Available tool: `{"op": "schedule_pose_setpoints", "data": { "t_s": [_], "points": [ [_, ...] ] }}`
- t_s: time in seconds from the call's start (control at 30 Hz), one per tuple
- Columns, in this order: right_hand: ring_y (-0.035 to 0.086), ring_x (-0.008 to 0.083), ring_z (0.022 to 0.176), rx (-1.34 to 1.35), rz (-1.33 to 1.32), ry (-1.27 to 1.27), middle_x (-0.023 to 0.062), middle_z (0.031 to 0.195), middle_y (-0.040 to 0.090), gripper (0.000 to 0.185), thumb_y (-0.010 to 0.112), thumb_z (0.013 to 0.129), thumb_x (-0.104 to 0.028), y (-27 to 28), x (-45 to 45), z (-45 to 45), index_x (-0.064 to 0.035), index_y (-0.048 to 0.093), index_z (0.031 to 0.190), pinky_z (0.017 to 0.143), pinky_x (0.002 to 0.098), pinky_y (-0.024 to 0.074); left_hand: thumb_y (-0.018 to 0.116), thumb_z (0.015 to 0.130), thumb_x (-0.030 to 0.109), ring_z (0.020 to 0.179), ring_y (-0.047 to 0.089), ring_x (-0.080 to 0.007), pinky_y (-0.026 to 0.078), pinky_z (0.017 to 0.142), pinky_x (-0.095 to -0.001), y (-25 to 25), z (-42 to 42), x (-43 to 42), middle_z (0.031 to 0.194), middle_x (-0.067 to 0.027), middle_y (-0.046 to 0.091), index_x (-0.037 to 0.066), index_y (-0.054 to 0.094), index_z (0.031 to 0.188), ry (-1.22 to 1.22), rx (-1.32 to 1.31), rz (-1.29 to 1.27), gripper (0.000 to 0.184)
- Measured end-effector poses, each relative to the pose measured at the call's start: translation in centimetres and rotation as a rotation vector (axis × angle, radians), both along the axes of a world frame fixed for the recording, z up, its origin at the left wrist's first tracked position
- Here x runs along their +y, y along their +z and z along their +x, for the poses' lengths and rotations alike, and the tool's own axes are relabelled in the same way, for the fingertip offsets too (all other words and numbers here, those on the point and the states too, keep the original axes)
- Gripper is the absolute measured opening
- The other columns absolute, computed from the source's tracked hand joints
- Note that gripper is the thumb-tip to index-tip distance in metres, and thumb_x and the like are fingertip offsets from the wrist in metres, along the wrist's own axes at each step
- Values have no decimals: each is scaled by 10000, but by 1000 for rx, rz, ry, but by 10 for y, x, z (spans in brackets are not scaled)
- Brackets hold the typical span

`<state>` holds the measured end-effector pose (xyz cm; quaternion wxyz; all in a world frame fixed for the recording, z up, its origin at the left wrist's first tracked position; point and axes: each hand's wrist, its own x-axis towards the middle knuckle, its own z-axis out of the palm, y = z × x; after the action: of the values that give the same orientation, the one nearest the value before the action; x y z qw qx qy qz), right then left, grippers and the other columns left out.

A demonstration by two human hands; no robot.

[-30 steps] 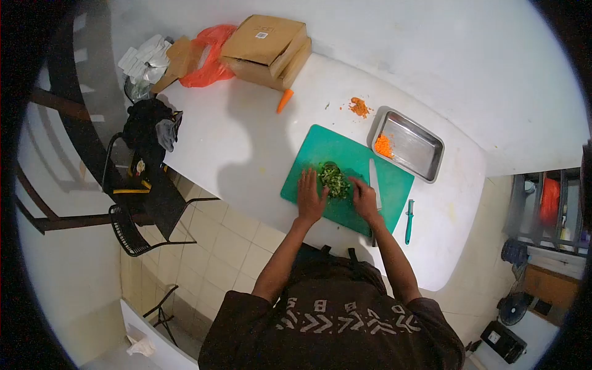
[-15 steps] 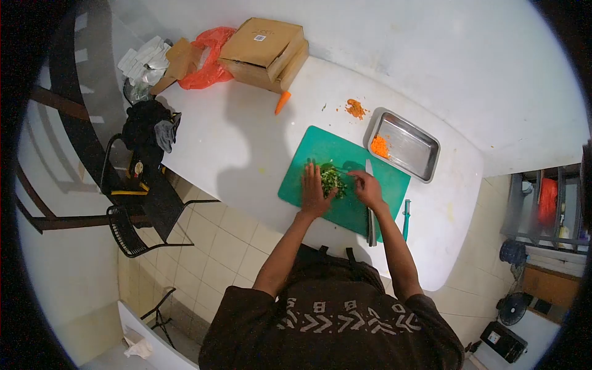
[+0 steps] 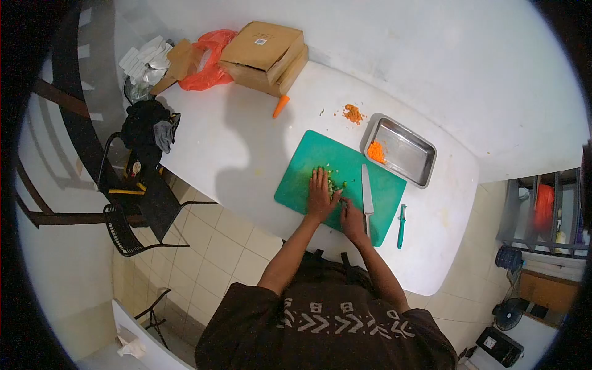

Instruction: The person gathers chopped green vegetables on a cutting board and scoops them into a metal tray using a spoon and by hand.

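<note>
A green cutting board (image 3: 302, 152) lies on the white table, with chopped green vegetable pieces (image 3: 333, 184) near its middle. My left hand (image 3: 319, 198) rests flat over the left part of the pile, fingers stretched out and covering some of it. My right hand (image 3: 353, 222) is at the lower right of the pile, close to my left thumb. Its fingers are closed, and what they hold, if anything, is hidden. Just right of that hand a kitchen knife (image 3: 367, 185) lies on the board, blade pointing away from me, its handle partly covered by my wrist.
Beyond the board stands a metal tray (image 3: 410, 150) with chopped carrot (image 3: 376, 152) in one corner. Orange peelings (image 3: 353, 114) and a carrot (image 3: 280, 106) lie farther back. A green-handled peeler (image 3: 401, 228) is at the right. Cardboard boxes (image 3: 265, 49) and a red plastic bag (image 3: 213, 58) sit at the far edge.
My right hand has moved down and left, from beside the knife blade to the near side of the greens. My left hand has shifted slightly right over the pile, now covering more of it.
</note>
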<state>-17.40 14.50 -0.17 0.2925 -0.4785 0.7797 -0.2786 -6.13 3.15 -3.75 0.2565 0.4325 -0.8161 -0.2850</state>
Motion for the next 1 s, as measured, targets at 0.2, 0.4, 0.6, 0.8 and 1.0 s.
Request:
{"op": "schedule_pose_setpoints", "data": {
  "t_s": [0.2, 0.4, 0.6, 0.8, 1.0],
  "points": [
    [678, 469, 951, -216, -118, -107, 279, 1044, 698, 299, 506, 1038, -150, 2, -5, 5, -70, 590, 1314, 810, 528, 523, 466, 1025, 529, 1516, 169, -492, 172, 1225, -587, 3, -5, 6, 1615, -314, 238, -84, 238, 1561, 18, 164, -12, 845],
    [692, 424, 915, -96, -182, -69, 266, 1070, 689, 330, 481, 1047, -117, 23, -3, 3, -51, 572, 1357, 780, 472, 528, 452, 1033, 388, 1457, 347, -429, 272, 1207, -506, 21, -7, -1, 1575, -266, 358, -27, 307, 1557, 54, 412, 117, 684],
    [685, 441, 895, 168, -331, 32, 255, 1084, 687, 340, 476, 1030, -64, 17, 8, 0, -95, 582, 1352, 769, 503, 521, 483, 1050, 368, 1410, 418, -411, 325, 1175, -516, 11, 17, -5, 1518, -232, 440, 4, 416, 1502, -4, 459, 250, 584],
    [691, 444, 883, 170, -245, -44, 249, 1071, 689, 453, 521, 939, -10, 9, 18, -22, -107, 524, 1381, 727, 551, 532, 498, 1046, 445, 1469, 342, -423, 270, 1207, -536, 20, 38, 1, 1548, -226, 415, 16, 390, 1511, -22, 204, 20, 642],
    [664, 460, 673, 226, 152, -71, 261, 770, 677, 476, 533, 957, -50, 2, 11, -21, -108, 442, 1421, 608, 572, 505, 504, 1028, 529, 1527, 162, -473, 154, 1229, -597, 1, 27, 10, 1635, -274, 222, -35, 224, 1577, 36, -1, -41, 835]
  ]
}}
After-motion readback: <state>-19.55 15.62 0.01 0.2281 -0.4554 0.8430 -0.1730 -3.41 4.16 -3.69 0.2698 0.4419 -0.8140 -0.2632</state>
